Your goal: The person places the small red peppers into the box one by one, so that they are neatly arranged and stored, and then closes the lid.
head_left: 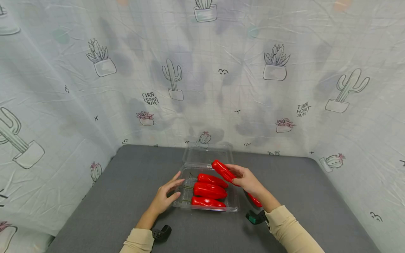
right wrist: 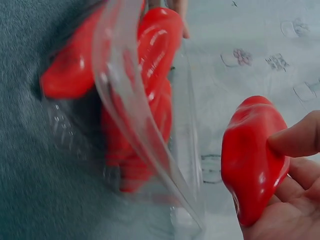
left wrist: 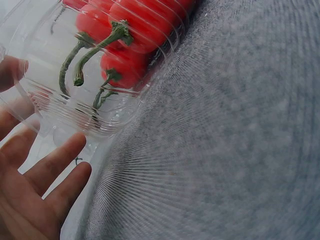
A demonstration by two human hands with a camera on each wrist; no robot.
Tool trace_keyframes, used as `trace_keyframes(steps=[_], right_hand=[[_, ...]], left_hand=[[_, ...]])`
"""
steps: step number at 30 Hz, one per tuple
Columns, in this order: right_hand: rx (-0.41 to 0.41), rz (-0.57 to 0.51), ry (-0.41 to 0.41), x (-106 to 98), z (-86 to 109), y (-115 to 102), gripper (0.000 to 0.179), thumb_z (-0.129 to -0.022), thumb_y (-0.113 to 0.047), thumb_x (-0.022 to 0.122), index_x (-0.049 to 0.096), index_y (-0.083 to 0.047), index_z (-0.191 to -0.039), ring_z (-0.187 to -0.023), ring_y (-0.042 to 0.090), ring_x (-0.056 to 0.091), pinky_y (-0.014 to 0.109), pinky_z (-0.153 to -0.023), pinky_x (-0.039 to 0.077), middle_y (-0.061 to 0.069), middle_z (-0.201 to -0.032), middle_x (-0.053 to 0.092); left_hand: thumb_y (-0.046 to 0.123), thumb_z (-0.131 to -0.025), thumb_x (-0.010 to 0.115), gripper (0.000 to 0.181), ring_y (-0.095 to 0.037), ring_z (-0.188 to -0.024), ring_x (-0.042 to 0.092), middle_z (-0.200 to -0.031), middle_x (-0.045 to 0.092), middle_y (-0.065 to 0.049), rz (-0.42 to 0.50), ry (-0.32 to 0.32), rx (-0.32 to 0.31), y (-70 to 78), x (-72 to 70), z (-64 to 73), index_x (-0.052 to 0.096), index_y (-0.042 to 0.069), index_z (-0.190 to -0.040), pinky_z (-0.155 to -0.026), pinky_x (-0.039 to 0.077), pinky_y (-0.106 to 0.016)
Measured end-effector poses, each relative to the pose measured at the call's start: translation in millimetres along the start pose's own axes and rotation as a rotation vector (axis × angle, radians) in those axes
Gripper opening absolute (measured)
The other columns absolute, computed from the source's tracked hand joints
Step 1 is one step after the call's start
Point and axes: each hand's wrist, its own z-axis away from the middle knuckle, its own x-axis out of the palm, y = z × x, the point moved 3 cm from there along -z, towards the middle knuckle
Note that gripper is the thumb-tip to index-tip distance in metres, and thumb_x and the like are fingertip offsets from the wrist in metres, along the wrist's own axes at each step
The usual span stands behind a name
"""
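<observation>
A clear plastic box [head_left: 232,200] holds several red peppers [head_left: 210,190] lying sideways, green stems toward the left. Its hinged lid [head_left: 207,154] is folded back at the far side. My right hand [head_left: 248,181] grips another red pepper [head_left: 222,169] between thumb and fingers, above the box's far right part; the right wrist view shows this held pepper [right wrist: 255,155] up close. At the box's left side is my left hand [head_left: 164,196], its fingers spread and fairly straight. In the left wrist view, its fingertips [left wrist: 75,143] are beside the clear wall; contact is hard to tell.
One more red pepper [head_left: 254,200] lies on the grey table [head_left: 126,196] right of the box, partly hidden under my right forearm. A cactus-print curtain [head_left: 221,88] hangs behind and around the table. Each wrist wears a black strap device [head_left: 161,233].
</observation>
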Motion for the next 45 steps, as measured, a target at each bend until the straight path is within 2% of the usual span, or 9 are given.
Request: trace_keyframes(steps=[5,9,14,19,24,29,33,36,45], right_hand=[[-0.031,-0.03,-0.053,13,-3.6,-1,0.056,-0.088,0.008,0.047,0.04,-0.001,-0.142,-0.112,0.039,0.054,0.046,-0.084,0.053,0.024,-0.138,0.048],[-0.036,-0.035,-0.075,21,-5.9,-2,0.056,-0.087,0.008,0.046,0.039,0.001,-0.142,-0.113,0.038,0.054,0.048,-0.085,0.053,0.025,-0.138,0.048],[-0.044,0.019,-0.094,30,-10.3,0,0.057,-0.086,0.01,0.046,0.042,-0.001,-0.142,-0.11,0.03,0.053,0.042,-0.08,0.053,0.022,-0.136,0.05],[-0.041,0.072,-0.108,39,-13.2,1,0.059,-0.083,0.01,0.048,0.043,-0.002,-0.141,-0.106,0.027,0.052,0.032,-0.072,0.051,0.021,-0.135,0.051],[-0.038,0.134,-0.109,46,-16.5,2,0.057,-0.084,0.008,0.049,0.047,-0.004,-0.139,-0.108,0.025,0.053,0.028,-0.078,0.05,0.017,-0.133,0.054],[-0.028,0.178,-0.111,50,-18.0,3,0.057,-0.084,0.008,0.05,0.048,-0.007,-0.139,-0.107,0.023,0.053,0.032,-0.086,0.047,0.012,-0.132,0.056],[-0.027,0.199,-0.121,53,-18.4,5,0.058,-0.083,0.01,0.05,0.048,-0.006,-0.139,-0.101,0.023,0.052,0.03,-0.08,0.047,0.013,-0.13,0.056],[-0.024,0.211,-0.127,54,-18.3,6,0.059,-0.082,0.01,0.05,0.048,-0.005,-0.138,-0.098,0.022,0.051,0.028,-0.075,0.046,0.013,-0.129,0.057],[-0.032,0.228,-0.15,52,-21.1,7,0.059,-0.082,0.012,0.048,0.048,-0.007,-0.139,-0.098,0.022,0.051,0.028,-0.074,0.046,0.012,-0.13,0.057]], left_hand=[[-0.013,-0.081,0.06,0.043,-0.041,-0.116,0.055,-0.14,0.037,-0.038,-0.001,0.011,0.011,-14.4,4.8,4.0,0.054,-0.013,-0.124,-0.091,0.052,-0.034],[-0.013,-0.081,0.06,0.044,-0.041,-0.117,0.055,-0.141,0.036,-0.037,0.004,0.018,0.011,-18.8,5.6,4.9,0.054,-0.012,-0.125,-0.09,0.053,-0.037],[-0.015,-0.08,0.06,0.042,-0.047,-0.113,0.055,-0.136,0.036,-0.042,-0.011,0.0,-0.012,-0.4,0.7,0.6,0.054,-0.016,-0.121,-0.088,0.053,-0.042],[-0.014,-0.081,0.06,0.041,-0.049,-0.112,0.054,-0.137,0.035,-0.042,-0.012,-0.013,-0.021,1.9,0.8,0.9,0.054,-0.016,-0.122,-0.088,0.053,-0.042],[-0.014,-0.081,0.06,0.041,-0.05,-0.111,0.054,-0.138,0.036,-0.04,-0.012,-0.009,-0.022,0.6,1.2,1.6,0.054,-0.016,-0.122,-0.088,0.053,-0.041],[-0.014,-0.081,0.06,0.042,-0.049,-0.112,0.054,-0.14,0.036,-0.038,0.001,0.006,-0.018,-14.0,4.9,4.7,0.054,-0.014,-0.123,-0.089,0.053,-0.037],[-0.012,-0.081,0.061,0.045,-0.044,-0.114,0.056,-0.142,0.037,-0.034,-0.024,0.017,-0.004,-31.0,9.1,9.0,0.055,-0.01,-0.125,-0.091,0.052,-0.03],[-0.011,-0.081,0.062,0.045,-0.041,-0.114,0.057,-0.143,0.037,-0.032,-0.039,0.019,0.006,-34.6,9.7,10.0,0.055,-0.009,-0.126,-0.091,0.052,-0.028],[-0.016,-0.08,0.06,0.042,-0.049,-0.111,0.055,-0.136,0.036,-0.043,-0.01,0.009,0.001,-11.3,4.1,3.1,0.054,-0.017,-0.121,-0.09,0.053,-0.035]])
